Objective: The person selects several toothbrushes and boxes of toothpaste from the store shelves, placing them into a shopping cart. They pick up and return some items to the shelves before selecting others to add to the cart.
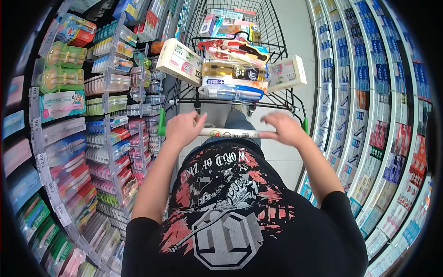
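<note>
My left hand [184, 128] is on the left part of the white shopping cart handle [226, 133], its fingers loosely curled over the bar and the thumb raised. Toward the right end, my right hand [284, 128] also rests on the bar, thumb along it and fingers bent above. Just beyond, the cart's child-seat area holds a blue-and-white package [233, 92], a bottle of golden liquid [224, 71] with a black label, and a red package [235, 50]. Two cream boxes [180, 62] stand tilted at either side. Parts of the handle are hidden under my hands.
The black wire basket [272, 23] extends ahead with more packages inside. On the left, a rack of hanging toothbrushes [108, 83] runs close to the cart. Shelves of boxed goods [355, 115] line the right side. Pale floor tiles [295, 21] show between cart and shelves.
</note>
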Action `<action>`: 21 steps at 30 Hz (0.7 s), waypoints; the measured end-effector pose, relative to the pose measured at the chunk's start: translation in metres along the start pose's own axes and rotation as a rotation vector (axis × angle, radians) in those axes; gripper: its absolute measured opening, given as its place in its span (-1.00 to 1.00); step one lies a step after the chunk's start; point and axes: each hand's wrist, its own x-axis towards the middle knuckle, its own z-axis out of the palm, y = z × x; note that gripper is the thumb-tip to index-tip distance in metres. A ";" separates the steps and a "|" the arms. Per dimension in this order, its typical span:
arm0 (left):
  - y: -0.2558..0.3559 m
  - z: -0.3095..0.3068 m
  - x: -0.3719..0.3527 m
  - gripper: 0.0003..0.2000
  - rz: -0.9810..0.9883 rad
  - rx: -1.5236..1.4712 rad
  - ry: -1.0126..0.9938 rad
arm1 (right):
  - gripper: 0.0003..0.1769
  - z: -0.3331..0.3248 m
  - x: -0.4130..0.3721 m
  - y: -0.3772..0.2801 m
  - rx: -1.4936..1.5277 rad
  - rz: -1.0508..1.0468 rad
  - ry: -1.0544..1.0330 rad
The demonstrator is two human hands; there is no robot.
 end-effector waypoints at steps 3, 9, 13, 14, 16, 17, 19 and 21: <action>-0.023 0.001 -0.008 -0.49 0.369 0.126 0.206 | -0.66 0.011 -0.031 0.019 -0.071 0.143 -0.246; -0.024 -0.016 -0.007 -0.38 0.235 0.224 -0.033 | -0.87 0.021 -0.038 0.026 -0.247 0.454 -0.278; -0.018 -0.022 0.004 -0.34 0.175 0.261 -0.171 | -0.85 0.015 -0.030 0.028 -0.255 0.520 -0.331; -0.016 -0.022 0.007 -0.34 0.177 0.263 -0.163 | -0.85 0.014 -0.030 0.030 -0.259 0.519 -0.323; -0.014 -0.020 0.013 -0.34 0.158 0.246 -0.169 | -0.82 0.009 -0.027 0.038 -0.267 0.507 -0.297; -0.013 -0.022 0.016 -0.34 0.139 0.255 -0.150 | -0.82 0.006 -0.024 0.041 -0.270 0.481 -0.287; -0.007 -0.027 0.021 -0.33 0.161 0.210 -0.148 | -0.78 0.002 -0.021 0.051 -0.271 0.477 -0.272; -0.005 -0.026 0.029 -0.32 0.139 0.177 -0.152 | -0.66 -0.013 -0.014 0.061 -0.163 0.394 -0.279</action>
